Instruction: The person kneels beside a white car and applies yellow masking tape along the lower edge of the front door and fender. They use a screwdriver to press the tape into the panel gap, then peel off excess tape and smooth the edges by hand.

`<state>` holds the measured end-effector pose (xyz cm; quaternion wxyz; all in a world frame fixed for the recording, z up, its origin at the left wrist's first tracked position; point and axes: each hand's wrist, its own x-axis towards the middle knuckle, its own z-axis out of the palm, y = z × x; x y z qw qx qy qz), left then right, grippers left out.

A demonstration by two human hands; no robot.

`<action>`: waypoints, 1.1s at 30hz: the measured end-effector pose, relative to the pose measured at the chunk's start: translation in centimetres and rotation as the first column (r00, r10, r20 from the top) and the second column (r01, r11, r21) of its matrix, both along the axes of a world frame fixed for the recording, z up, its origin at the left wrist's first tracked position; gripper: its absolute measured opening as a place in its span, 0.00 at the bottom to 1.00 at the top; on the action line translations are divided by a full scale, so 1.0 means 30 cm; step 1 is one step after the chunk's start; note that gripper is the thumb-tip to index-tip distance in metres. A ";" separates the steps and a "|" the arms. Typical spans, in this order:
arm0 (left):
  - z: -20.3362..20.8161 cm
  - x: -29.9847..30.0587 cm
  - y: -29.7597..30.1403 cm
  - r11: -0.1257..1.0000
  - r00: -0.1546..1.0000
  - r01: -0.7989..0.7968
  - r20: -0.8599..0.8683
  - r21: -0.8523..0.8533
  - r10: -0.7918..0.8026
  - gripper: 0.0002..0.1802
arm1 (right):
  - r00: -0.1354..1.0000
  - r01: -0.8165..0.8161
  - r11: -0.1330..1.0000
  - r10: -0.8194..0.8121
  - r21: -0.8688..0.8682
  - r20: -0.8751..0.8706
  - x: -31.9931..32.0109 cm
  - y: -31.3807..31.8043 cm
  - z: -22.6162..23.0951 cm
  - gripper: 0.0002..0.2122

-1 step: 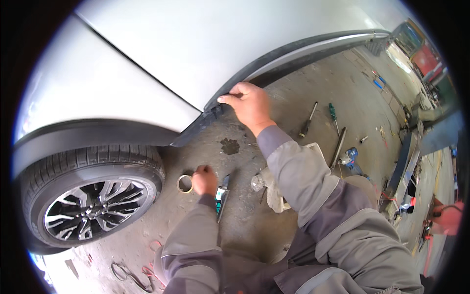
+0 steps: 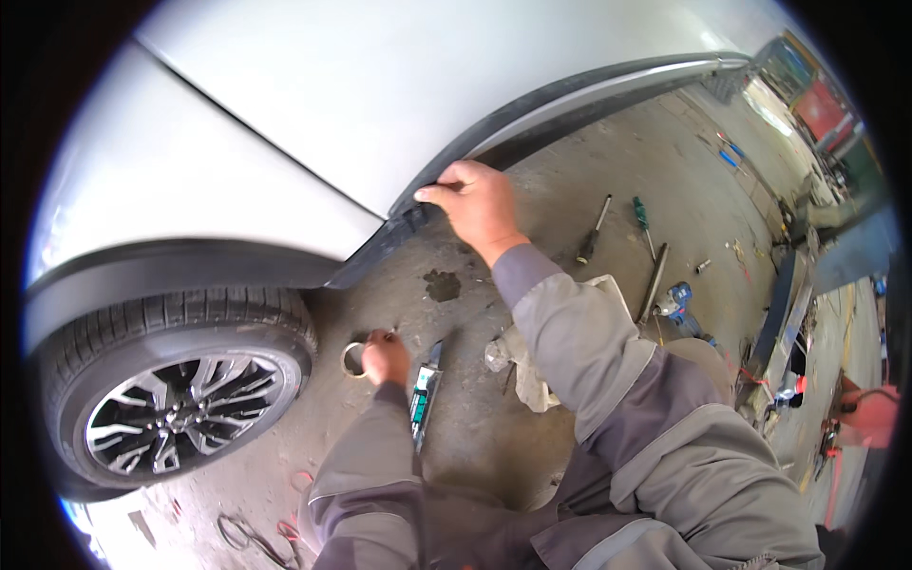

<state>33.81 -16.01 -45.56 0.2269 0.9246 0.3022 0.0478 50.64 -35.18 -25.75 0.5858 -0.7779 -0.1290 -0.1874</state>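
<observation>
A white car body (image 2: 313, 104) fills the upper part of the view, with black lower trim (image 2: 404, 226) along its edge. My right hand (image 2: 480, 204) is closed in a pinch on the trim at the panel's lower corner, thumb toward the left. Lower down, behind the front wheel (image 2: 185, 413), my left hand (image 2: 385, 359) is curled at the side of a pale tape roll (image 2: 350, 365) and appears to grip it. The hand covers the ring's right side. Beside that hand lies a long, slim item with white and green on it (image 2: 423, 399).
On the concrete floor lie a screwdriver with a green handle (image 2: 641, 214), another dark-handled tool (image 2: 594, 233), a metal bar (image 2: 654, 283) and a blue power tool (image 2: 676, 302). A pale cloth-like piece (image 2: 530, 375) is near my right arm. Cables (image 2: 249, 537) lie at lower left.
My left hand has shifted slightly down and left, covering more of the tape roll and uncovering more of the slim item. My right hand stays on the trim. The whole view has shifted a little.
</observation>
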 end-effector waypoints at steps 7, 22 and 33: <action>-0.247 -0.129 0.225 0.931 0.939 0.255 -0.297 0.262 -0.174 0.30 | 0.996 0.069 0.998 -0.069 0.011 0.062 -0.028 0.019 -0.011 0.16; 0.073 0.038 -0.022 0.975 0.964 0.215 0.175 -0.056 -0.202 0.11 | 0.999 -0.003 1.000 0.002 0.015 0.033 -0.020 -0.001 0.003 0.12; 0.615 0.183 -0.387 0.907 0.685 0.410 0.690 -0.100 -0.234 0.07 | 0.995 -0.060 0.963 0.035 -0.264 -0.096 0.018 -0.052 0.063 0.18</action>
